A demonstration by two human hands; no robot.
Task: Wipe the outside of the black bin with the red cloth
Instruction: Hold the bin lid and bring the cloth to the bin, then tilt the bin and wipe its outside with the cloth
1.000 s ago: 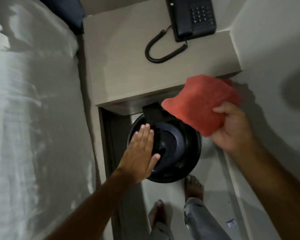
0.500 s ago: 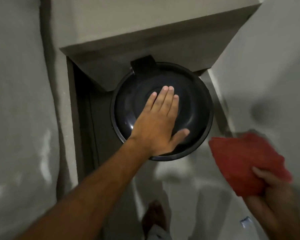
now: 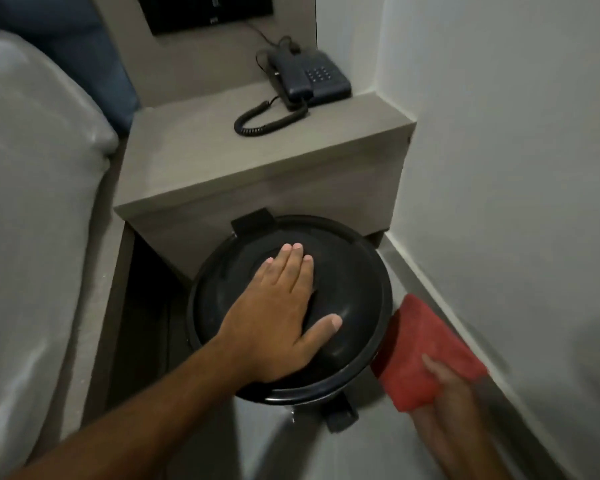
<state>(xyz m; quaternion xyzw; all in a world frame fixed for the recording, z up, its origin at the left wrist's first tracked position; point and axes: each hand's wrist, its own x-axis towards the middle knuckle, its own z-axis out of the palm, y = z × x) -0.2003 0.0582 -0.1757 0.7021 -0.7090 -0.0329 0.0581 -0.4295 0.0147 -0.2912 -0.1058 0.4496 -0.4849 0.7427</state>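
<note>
Grips noted as follows: our right hand clasps the cloth along its near edge, fingers over the top face; our left hand lies flat and unclenched on the bin, palm down on the lid, fingers together, thumb spread toward the right rim. It grasps nothing.

We observe the cloth low at the bin's right side, its left edge at or under the lid rim; whether it touches the bin wall cannot be told, since the rim hides that part. The bin stands on the floor, its rear hinge tab tucked just under the front edge of the counter. A pedal projects from the bin's near side.

Around it: a bed lies to the left, a wall close on the right, leaving a narrow gap in which the cloth sits. On the counter rests a phone with a coiled cord. The lid is shut; the bin's contents are not visible.
</note>
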